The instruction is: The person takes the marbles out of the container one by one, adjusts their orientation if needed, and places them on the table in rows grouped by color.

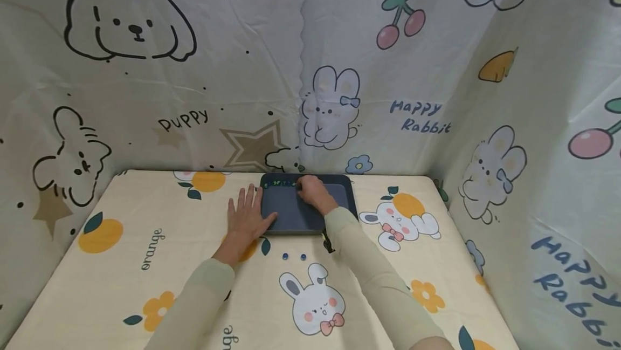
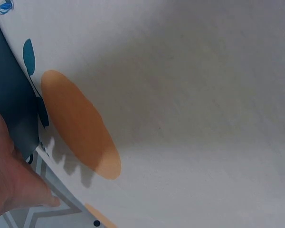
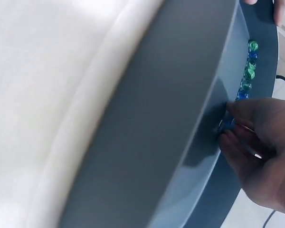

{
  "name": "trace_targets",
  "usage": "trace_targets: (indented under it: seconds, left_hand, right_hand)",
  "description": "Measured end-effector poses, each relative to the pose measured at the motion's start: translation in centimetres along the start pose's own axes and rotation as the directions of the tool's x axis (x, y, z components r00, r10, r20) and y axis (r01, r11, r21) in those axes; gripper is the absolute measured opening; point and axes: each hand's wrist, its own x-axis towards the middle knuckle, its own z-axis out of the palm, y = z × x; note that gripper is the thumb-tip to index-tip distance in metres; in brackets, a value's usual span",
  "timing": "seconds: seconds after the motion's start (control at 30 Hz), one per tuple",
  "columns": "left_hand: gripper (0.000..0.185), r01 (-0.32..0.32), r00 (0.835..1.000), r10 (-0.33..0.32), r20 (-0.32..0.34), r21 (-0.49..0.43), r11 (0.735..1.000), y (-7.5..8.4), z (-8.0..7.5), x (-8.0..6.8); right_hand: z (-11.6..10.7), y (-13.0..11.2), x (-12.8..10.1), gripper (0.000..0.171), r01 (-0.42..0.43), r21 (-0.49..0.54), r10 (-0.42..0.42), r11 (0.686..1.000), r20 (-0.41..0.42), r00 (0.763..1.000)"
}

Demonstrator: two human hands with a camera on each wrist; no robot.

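Observation:
A dark blue-grey tray [image 1: 301, 215] lies on the table, with a row of green and blue glass marbles [image 3: 250, 71] along its far wall. My right hand [image 1: 315, 193] reaches into the tray; in the right wrist view its thumb and fingertips pinch a blue marble [image 3: 227, 123] at the end of that row. Fingers spread, my left hand [image 1: 247, 218] rests flat at the tray's left edge, its thumb at the rim. Two blue marbles, one on the left [image 1: 285, 256] and one on the right [image 1: 303, 256], lie on the cloth in front of the tray.
A cream cloth [image 1: 189, 263] printed with oranges, flowers and rabbits covers the table. Patterned curtains [image 1: 233, 69] hang close behind it and along the sides. By the tray's near right corner, a dark cord-like piece [image 1: 328, 243] shows beside the right sleeve.

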Motion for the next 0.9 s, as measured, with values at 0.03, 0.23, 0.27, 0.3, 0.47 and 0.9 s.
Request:
trace_targets:
  seconds: [0.03, 0.23, 0.27, 0.3, 0.47, 0.9]
  left_hand:
    - [0.091, -0.001, 1.000, 0.001, -0.001, -0.001, 1.000, 0.0, 0.0, 0.0]
    - [0.091, -0.011, 1.000, 0.011, 0.007, -0.005, 1.000, 0.1, 0.2, -0.1]
    - [0.091, -0.011, 1.000, 0.011, 0.007, -0.001, 1.000, 0.1, 0.2, -0.1]
    - [0.092, -0.010, 1.000, 0.010, 0.004, 0.003, 1.000, 0.1, 0.2, -0.1]
    - [0.092, -0.008, 1.000, 0.008, -0.002, 0.002, 1.000, 0.1, 0.1, 0.0]
    - [0.091, -0.006, 1.000, 0.006, -0.008, 0.001, 1.000, 0.1, -0.3, -0.2]
  right_hand:
    - [0.1, 0.0, 0.0, 0.022, -0.004, -0.003, 0.004, 1.000, 0.001, 1.000]
    - [0.6, 0.7, -0.5, 0.019, -0.003, 0.029, 0.004, 1.000, -0.028, 1.000]
    - [0.7, 0.8, -0.7, 0.018, 0.009, 0.031, -0.008, 0.999, -0.031, 0.999]
    - [0.7, 1.0, -0.8, 0.017, 0.021, 0.029, -0.020, 0.999, -0.032, 0.999]
    - [0.3, 1.8, -2.1, 0.012, 0.004, -0.008, -0.004, 1.000, 0.014, 1.000]
    - [-2.5, 4.0, -7.5, 0.018, 0.067, 0.003, -0.063, 0.998, 0.375, 0.925]
